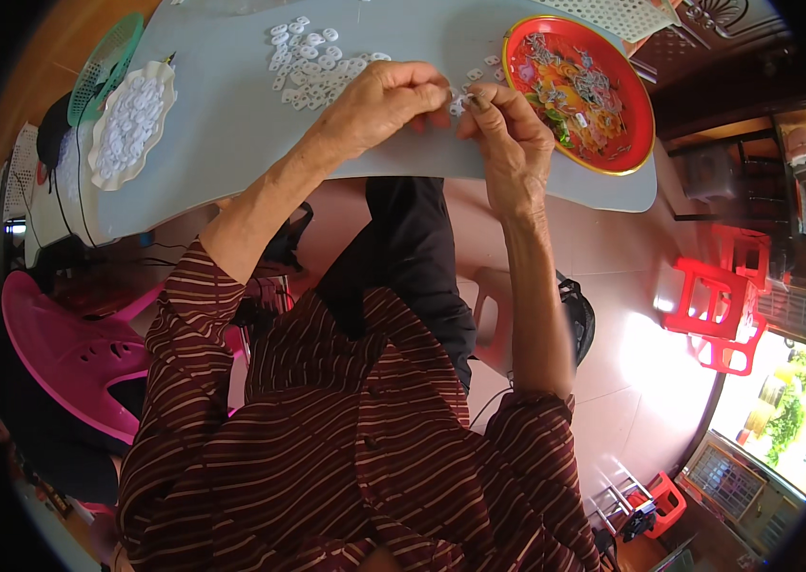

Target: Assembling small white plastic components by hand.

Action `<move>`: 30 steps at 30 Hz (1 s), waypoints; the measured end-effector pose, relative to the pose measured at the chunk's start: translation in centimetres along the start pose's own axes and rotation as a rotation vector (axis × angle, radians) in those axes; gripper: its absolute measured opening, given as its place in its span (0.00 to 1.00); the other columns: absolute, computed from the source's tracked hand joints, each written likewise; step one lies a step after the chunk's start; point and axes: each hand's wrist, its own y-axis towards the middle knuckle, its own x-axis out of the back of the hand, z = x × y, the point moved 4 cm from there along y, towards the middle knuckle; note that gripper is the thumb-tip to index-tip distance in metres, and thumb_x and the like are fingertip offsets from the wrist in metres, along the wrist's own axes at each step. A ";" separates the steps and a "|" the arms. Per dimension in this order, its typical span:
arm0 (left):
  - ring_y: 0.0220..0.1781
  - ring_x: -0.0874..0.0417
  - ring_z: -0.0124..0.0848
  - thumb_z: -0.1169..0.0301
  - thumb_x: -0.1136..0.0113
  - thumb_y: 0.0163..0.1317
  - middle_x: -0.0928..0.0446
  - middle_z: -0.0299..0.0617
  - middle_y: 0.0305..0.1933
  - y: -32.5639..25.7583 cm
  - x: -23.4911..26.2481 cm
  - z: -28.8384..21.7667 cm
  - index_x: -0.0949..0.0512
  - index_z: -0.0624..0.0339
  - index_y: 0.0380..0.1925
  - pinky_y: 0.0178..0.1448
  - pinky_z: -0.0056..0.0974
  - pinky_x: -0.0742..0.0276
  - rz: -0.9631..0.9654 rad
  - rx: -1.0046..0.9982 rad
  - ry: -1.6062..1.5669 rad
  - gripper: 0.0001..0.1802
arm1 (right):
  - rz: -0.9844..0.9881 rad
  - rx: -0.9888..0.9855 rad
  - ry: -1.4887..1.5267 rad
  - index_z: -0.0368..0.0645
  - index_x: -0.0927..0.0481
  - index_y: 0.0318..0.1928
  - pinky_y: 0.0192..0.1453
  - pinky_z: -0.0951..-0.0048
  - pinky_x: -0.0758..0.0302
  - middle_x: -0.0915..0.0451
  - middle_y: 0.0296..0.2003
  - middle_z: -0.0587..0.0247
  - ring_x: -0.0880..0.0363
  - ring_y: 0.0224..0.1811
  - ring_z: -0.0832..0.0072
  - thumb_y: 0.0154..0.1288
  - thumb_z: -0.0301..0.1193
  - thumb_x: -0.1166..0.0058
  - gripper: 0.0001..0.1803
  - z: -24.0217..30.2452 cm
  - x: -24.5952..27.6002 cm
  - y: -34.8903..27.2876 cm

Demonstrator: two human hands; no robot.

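- Counter (203, 124): the bare front strip helps; working low over it means a dropped part would likely stay within reach.
- Red tray (637, 110): it holds thin metal pieces (603, 91) beside the right hand; they look prone to tangle, so single picks are best.
- Scalloped dish (109, 177): it holds white pieces at the far left, well clear of the elbows.
- Left hand (379, 100): thumb and forefinger are pressed together; whether anything sits between them cannot be told. A light touch should suffice.
- Right hand (517, 148): its fingers seem to pinch a small white piece, partly hidden; a firm, steady grip suits it.
- Small white piece (457, 105): at the right fingertips, between the hands; its holes are best left uncovered.
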 end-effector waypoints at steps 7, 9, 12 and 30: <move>0.34 0.26 0.24 0.64 0.48 0.66 0.27 0.36 0.27 0.3 0.8 -0.8 0.25 0.67 0.44 0.42 0.29 0.29 0.060 0.172 -0.191 0.16 | -0.008 0.024 -0.068 0.37 0.24 0.43 0.34 0.84 0.30 0.23 0.30 0.70 0.28 0.28 0.86 0.62 0.22 0.44 0.09 0.2 -0.6 -0.2; 0.33 0.26 0.24 0.63 0.48 0.65 0.28 0.36 0.26 0.4 0.8 -1.0 0.25 0.68 0.45 0.42 0.29 0.29 0.097 0.175 -0.143 0.17 | 0.003 0.024 -0.069 0.37 0.25 0.44 0.34 0.84 0.30 0.23 0.30 0.70 0.28 0.28 0.86 0.61 0.22 0.44 0.10 0.2 -0.6 -0.2; 0.33 0.27 0.24 0.63 0.48 0.65 0.28 0.36 0.25 0.5 0.5 -1.3 0.26 0.68 0.45 0.41 0.29 0.29 0.118 0.202 -0.126 0.18 | 0.015 0.022 -0.081 0.38 0.26 0.46 0.35 0.84 0.29 0.23 0.31 0.70 0.28 0.29 0.86 0.61 0.22 0.43 0.13 0.1 -0.6 -0.2; 0.24 0.30 0.22 0.60 0.52 0.65 0.29 0.34 0.19 1.2 0.1 -2.7 0.25 0.61 0.28 0.32 0.29 0.35 0.175 0.013 0.407 0.16 | 0.001 0.052 -0.116 0.38 0.26 0.47 0.37 0.84 0.29 0.23 0.32 0.70 0.27 0.31 0.86 0.61 0.20 0.45 0.13 0.2 -0.6 -0.3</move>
